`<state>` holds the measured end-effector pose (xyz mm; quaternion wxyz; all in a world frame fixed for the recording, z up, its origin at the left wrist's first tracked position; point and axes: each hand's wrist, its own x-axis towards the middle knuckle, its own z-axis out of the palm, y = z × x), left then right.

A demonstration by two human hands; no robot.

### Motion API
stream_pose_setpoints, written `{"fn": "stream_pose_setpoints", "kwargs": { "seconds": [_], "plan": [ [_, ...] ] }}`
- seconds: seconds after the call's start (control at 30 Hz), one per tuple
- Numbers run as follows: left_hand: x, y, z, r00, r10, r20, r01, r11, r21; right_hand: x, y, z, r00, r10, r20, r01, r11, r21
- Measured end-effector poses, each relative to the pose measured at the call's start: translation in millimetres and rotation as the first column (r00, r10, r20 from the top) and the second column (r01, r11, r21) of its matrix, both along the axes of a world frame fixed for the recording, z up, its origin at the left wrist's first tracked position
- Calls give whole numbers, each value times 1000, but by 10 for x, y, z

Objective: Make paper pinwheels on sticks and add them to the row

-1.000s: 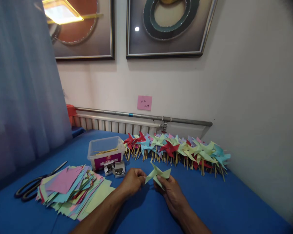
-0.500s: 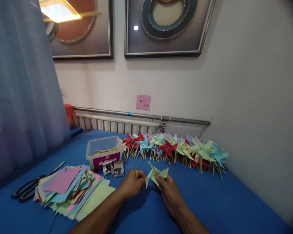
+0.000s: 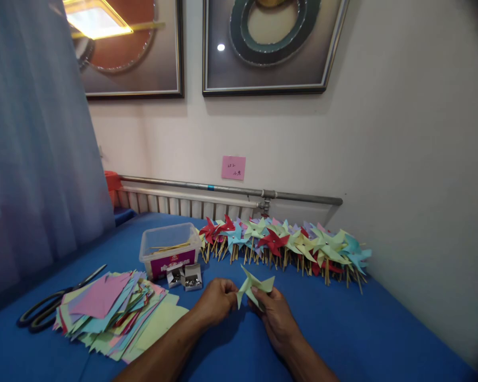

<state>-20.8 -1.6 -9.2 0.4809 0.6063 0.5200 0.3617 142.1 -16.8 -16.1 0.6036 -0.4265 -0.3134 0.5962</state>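
Note:
A pale green paper pinwheel [image 3: 258,286] is pinched at its middle by my right hand [image 3: 278,318], thumb on top. Close to its left blade is my left hand [image 3: 219,300], its fingers curled together; whatever they hold, if anything, is hidden. No stick shows on this pinwheel. Beyond my left hand stand two small open boxes of metal pins [image 3: 193,278] [image 3: 176,277]. Left of my left forearm lies a stack of coloured paper sheets [image 3: 103,302], some cut.
Black-handled scissors [image 3: 43,313] lie by the paper. A clear plastic tub [image 3: 170,233] holds thin sticks. Many finished pinwheels on sticks [image 3: 274,242] are heaped along the wall. A blue cloth [image 3: 366,329] covers the table; a curtain [image 3: 40,132] hangs at left.
Both hands and the pinwheel keep nearly the same pose. The whole view has shifted very slightly.

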Motion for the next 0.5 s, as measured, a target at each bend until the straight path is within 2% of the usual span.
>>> {"fn": "stream_pose_setpoints", "kwargs": {
  "seconds": [0.17, 0.5],
  "plan": [
    [15, -25, 26, 1000, -6, 12, 7, 999, -49, -10, 17, -16, 1000, -22, 0, 22, 1000, 10],
    [4, -52, 56, 1000, 0, -8, 0, 1000, -3, -16, 5, -8, 1000, -8, -13, 9, 1000, 16]
  ]
}}
